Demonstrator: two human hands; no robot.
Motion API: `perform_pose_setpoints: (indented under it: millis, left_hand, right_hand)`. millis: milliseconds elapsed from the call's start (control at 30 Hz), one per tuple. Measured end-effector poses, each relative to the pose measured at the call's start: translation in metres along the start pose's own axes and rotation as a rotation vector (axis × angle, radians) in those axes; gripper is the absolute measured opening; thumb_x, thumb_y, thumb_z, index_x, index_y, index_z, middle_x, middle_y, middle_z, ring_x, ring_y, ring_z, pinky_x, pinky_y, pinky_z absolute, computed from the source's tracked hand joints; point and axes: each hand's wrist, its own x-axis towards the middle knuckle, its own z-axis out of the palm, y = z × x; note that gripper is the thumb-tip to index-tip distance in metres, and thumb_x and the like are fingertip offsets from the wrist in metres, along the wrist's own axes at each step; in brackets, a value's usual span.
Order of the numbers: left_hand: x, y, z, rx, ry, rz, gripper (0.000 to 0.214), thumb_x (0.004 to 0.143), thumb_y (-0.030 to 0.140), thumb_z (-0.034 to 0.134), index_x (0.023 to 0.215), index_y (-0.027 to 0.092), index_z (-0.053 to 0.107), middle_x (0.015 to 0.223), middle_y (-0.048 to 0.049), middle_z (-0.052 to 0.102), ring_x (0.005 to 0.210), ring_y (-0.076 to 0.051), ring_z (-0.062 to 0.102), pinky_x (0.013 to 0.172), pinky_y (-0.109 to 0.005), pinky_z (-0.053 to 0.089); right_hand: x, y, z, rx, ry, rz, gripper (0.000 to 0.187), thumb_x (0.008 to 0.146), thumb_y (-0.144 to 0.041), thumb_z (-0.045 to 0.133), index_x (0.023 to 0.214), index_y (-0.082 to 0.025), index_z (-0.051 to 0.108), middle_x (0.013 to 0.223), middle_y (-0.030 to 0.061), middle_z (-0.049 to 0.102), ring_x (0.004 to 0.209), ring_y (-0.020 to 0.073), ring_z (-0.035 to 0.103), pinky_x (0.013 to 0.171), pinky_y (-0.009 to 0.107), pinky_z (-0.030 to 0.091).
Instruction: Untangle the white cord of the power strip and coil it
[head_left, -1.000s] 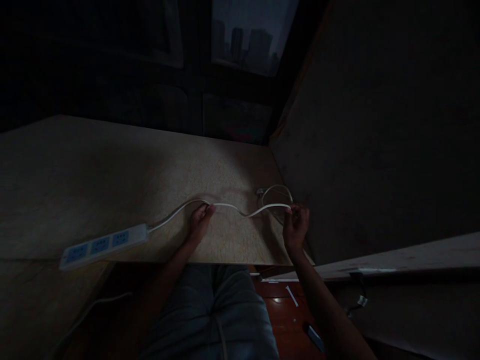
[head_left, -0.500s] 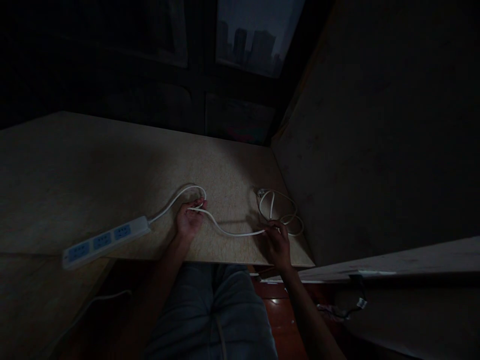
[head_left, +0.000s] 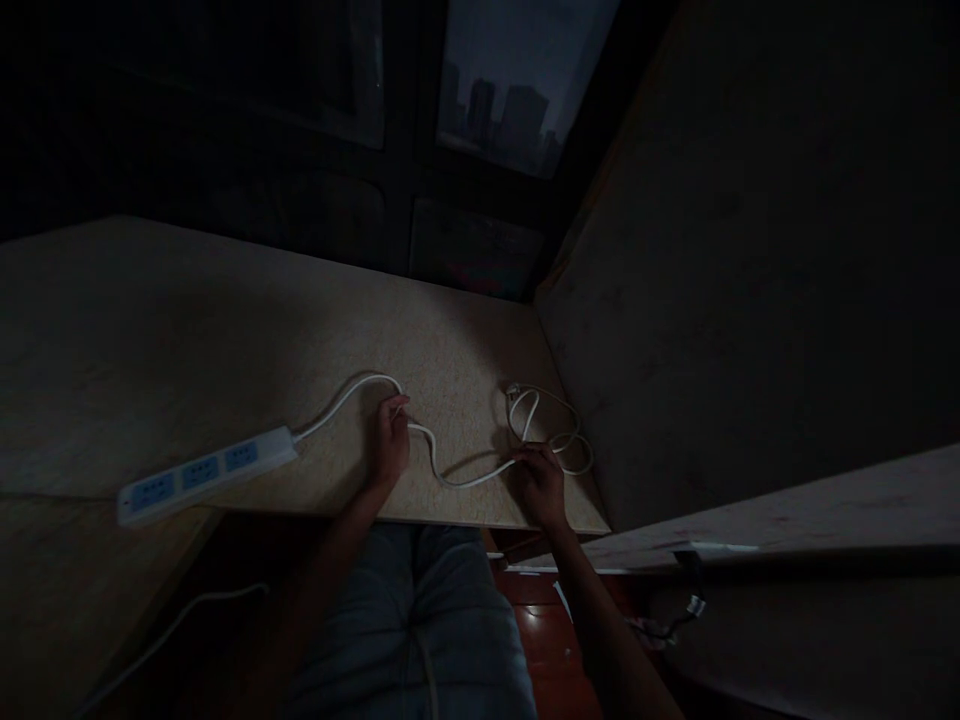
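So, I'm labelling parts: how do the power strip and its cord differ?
The power strip is a straight, broad bar; the cord is thin and curved. The power strip carries blue socket panels; the cord is plain. Both are whitish, and they are joined.

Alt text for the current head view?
The left hand and right hand hold the white cable of a power strip over a tabletop in dim light. The strip, with blue socket panels, lies at left; at right, the cable loops near its plug.
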Motion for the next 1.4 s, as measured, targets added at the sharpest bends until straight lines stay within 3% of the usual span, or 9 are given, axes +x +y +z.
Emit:
perform_pose_setpoints:
  millis: [167, 300, 400, 533, 733, 900, 1167, 1300, 1400]
  left_hand:
    - [-0.017, 0.012, 0.003, 0.649, -0.021, 0.385, 0.034, 0.095, 0.036, 0.041, 0.115, 0.013, 0.056, 0.111, -0.0159, 0.059, 0.11, -0.027, 0.054, 0.101, -0.046, 0.04]
    - [-0.017, 0.014, 0.001, 0.838, 0.003, 0.467, 0.039, 0.098, 0.036, 0.038, 0.122, 0.01, 0.054, 0.119, -0.0192, 0.057, 0.119, -0.032, 0.05, 0.104, -0.05, 0.035]
    - [-0.017, 0.008, 0.0, 0.821, -0.009, 0.467, 0.047, 0.098, 0.04, 0.037, 0.128, 0.007, 0.05, 0.126, -0.0221, 0.056, 0.123, -0.033, 0.05, 0.104, -0.05, 0.037]
    - [-0.021, -0.001, -0.006, 0.744, -0.071, 0.354, 0.051, 0.098, 0.044, 0.036, 0.132, 0.008, 0.048, 0.124, -0.0217, 0.058, 0.117, -0.03, 0.056, 0.101, -0.048, 0.043]
    - [-0.031, -0.007, -0.027, 0.673, -0.182, 0.342, 0.043, 0.095, 0.028, 0.035, 0.131, 0.009, 0.05, 0.128, -0.0186, 0.057, 0.122, -0.026, 0.053, 0.107, -0.045, 0.041]
    - [-0.044, -0.006, -0.041, 0.689, -0.171, 0.357, 0.042, 0.09, 0.018, 0.037, 0.128, 0.01, 0.054, 0.125, -0.0171, 0.059, 0.12, -0.025, 0.054, 0.106, -0.045, 0.041]
    - [-0.05, 0.005, -0.046, 0.637, -0.118, 0.366, 0.041, 0.083, 0.005, 0.037, 0.115, 0.016, 0.06, 0.12, -0.0123, 0.059, 0.118, -0.022, 0.053, 0.105, -0.044, 0.042]
    - [-0.048, 0.008, -0.045, 0.621, -0.101, 0.36, 0.028, 0.092, 0.018, 0.041, 0.109, 0.016, 0.062, 0.115, -0.0123, 0.061, 0.113, -0.023, 0.056, 0.102, -0.044, 0.045]
    - [-0.049, 0.01, -0.044, 0.611, -0.093, 0.309, 0.036, 0.098, 0.033, 0.039, 0.122, 0.014, 0.058, 0.125, -0.0151, 0.06, 0.12, -0.025, 0.055, 0.106, -0.045, 0.043]
  right_hand:
    - [0.001, -0.002, 0.003, -0.032, 0.008, -0.024, 0.027, 0.075, -0.007, 0.047, 0.088, -0.017, 0.068, 0.097, 0.0091, 0.058, 0.095, 0.0202, 0.056, 0.083, 0.034, 0.046]
    - [0.001, -0.002, 0.005, -0.069, 0.006, -0.026, 0.024, 0.076, -0.007, 0.048, 0.087, -0.017, 0.067, 0.095, 0.0095, 0.059, 0.094, 0.0205, 0.056, 0.082, 0.034, 0.046]
    - [0.0, -0.001, 0.005, -0.08, -0.006, -0.03, 0.025, 0.075, -0.007, 0.048, 0.087, -0.017, 0.067, 0.096, 0.0096, 0.059, 0.095, 0.0207, 0.055, 0.084, 0.035, 0.046]
    - [-0.001, 0.002, 0.005, -0.08, -0.025, -0.036, 0.027, 0.074, -0.008, 0.048, 0.089, -0.017, 0.068, 0.097, 0.0098, 0.058, 0.096, 0.0213, 0.055, 0.085, 0.036, 0.046]
    - [-0.002, 0.005, 0.005, -0.073, -0.022, -0.044, 0.022, 0.076, -0.012, 0.05, 0.086, -0.017, 0.068, 0.095, 0.0095, 0.059, 0.092, 0.022, 0.055, 0.083, 0.038, 0.046]
    - [-0.004, 0.013, 0.004, -0.077, -0.023, -0.074, 0.019, 0.077, -0.014, 0.052, 0.085, -0.017, 0.068, 0.093, 0.0088, 0.06, 0.089, 0.0219, 0.057, 0.08, 0.037, 0.047]
    - [-0.005, 0.012, 0.004, -0.076, -0.029, -0.044, 0.019, 0.078, -0.015, 0.052, 0.086, -0.017, 0.069, 0.095, 0.0099, 0.06, 0.092, 0.0225, 0.057, 0.082, 0.038, 0.047]
    - [-0.005, 0.007, 0.005, -0.089, -0.027, -0.021, 0.021, 0.077, -0.013, 0.05, 0.086, -0.017, 0.068, 0.095, 0.0096, 0.06, 0.093, 0.022, 0.056, 0.083, 0.037, 0.047]
    - [-0.005, 0.005, 0.006, -0.096, -0.026, -0.001, 0.023, 0.075, -0.01, 0.049, 0.086, -0.017, 0.068, 0.096, 0.0097, 0.059, 0.093, 0.0217, 0.056, 0.083, 0.037, 0.047]
